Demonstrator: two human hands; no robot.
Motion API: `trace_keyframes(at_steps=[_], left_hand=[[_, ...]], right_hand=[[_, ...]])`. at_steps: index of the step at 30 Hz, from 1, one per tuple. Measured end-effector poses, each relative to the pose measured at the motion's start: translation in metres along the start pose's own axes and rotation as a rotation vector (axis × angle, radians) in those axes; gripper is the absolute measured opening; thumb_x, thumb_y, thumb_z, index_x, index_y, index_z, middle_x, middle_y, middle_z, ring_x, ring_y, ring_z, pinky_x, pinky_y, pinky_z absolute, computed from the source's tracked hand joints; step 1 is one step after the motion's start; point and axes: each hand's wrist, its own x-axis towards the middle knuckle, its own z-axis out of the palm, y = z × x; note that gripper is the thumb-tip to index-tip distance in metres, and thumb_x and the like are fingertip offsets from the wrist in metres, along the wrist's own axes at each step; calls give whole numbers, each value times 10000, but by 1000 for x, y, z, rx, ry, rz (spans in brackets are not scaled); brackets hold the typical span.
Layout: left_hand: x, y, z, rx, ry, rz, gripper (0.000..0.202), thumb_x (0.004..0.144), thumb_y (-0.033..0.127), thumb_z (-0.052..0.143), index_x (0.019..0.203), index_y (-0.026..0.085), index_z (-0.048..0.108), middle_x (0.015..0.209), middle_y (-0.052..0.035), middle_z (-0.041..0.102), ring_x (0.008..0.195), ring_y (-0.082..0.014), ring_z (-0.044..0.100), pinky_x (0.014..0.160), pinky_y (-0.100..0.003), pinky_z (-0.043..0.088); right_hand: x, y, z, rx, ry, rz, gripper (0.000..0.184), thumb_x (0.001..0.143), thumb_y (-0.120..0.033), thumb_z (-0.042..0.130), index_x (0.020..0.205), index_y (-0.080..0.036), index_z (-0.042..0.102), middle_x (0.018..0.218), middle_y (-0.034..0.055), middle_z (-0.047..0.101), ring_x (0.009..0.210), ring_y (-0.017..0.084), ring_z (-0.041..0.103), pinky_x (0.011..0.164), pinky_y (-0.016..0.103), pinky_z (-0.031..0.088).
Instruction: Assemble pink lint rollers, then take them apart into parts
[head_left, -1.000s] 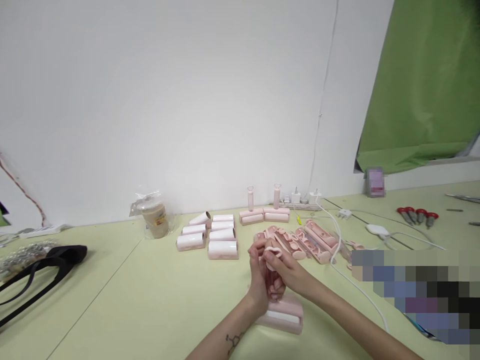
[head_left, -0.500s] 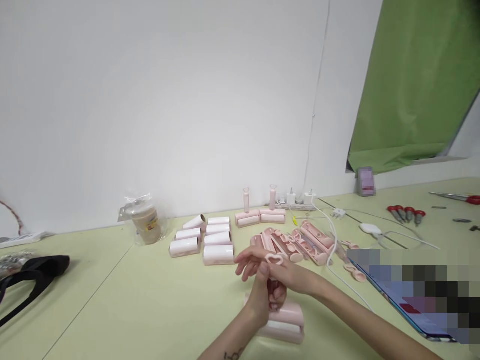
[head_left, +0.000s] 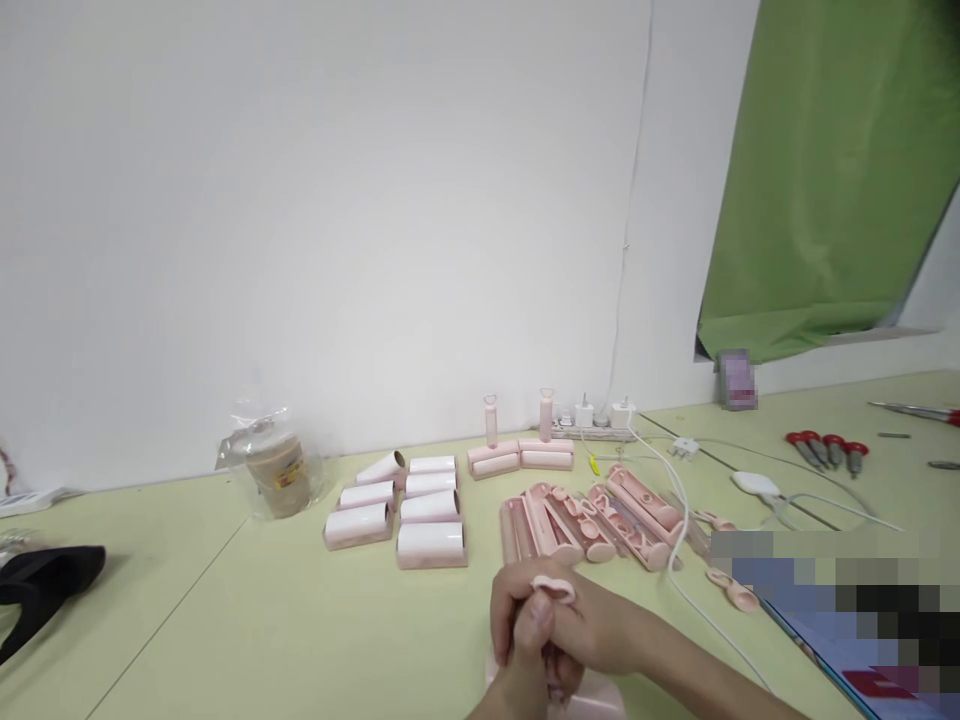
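My left hand (head_left: 525,655) and my right hand (head_left: 581,630) are clasped together low in the middle, both wrapped round the upright pink handle (head_left: 553,588) of a lint roller. Its heart-shaped top pokes out above my fingers. The roller's pink base (head_left: 600,700) shows just below my hands at the frame's bottom edge. Behind my hands lies a row of pink roller shells and handles (head_left: 592,515). Several white paper rolls (head_left: 409,505) lie further left.
Two finished pink rollers (head_left: 521,450) stand near the wall by a power strip (head_left: 596,425) with white cables. A bagged cup (head_left: 274,472) sits left, a black strap (head_left: 45,585) far left. Red-handled tools (head_left: 825,448) lie right.
My right hand, spread open half a second ago, has closed again over the handle with my left. Both hands and the roller sit lower in the picture as the view has tipped up.
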Motion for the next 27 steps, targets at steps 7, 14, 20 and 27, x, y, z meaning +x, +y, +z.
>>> trace_keyframes(at_steps=[7,14,20,27], left_hand=[[6,-4,3,22,-94,150,611,450,788,493,372,202,336,228,98,154,192,-28,127,235,-187,81],[-11,38,16,-12,-345,133,720,592,812,292,587,136,540,401,20,435,345,-92,388,380,-215,325],[-27,101,8,284,279,679,458,808,553,298,868,182,560,925,-65,571,969,-224,473,888,-327,322],[-49,100,-58,889,746,800,262,757,436,447,891,214,483,923,-54,499,974,-247,458,868,-398,348]], right_hand=[[-9,14,1,-36,242,43,103,695,-209,543,795,-200,520,928,14,584,705,131,549,629,228,443],[-29,6,0,-344,375,-25,123,716,-309,616,787,-216,578,906,31,540,870,192,508,756,281,416],[-4,-18,-34,-392,490,-20,239,802,-402,496,860,-189,588,791,32,574,666,154,526,567,262,429],[81,-25,-109,-366,582,-61,233,819,-354,488,856,-137,564,794,18,554,556,97,525,518,242,456]])
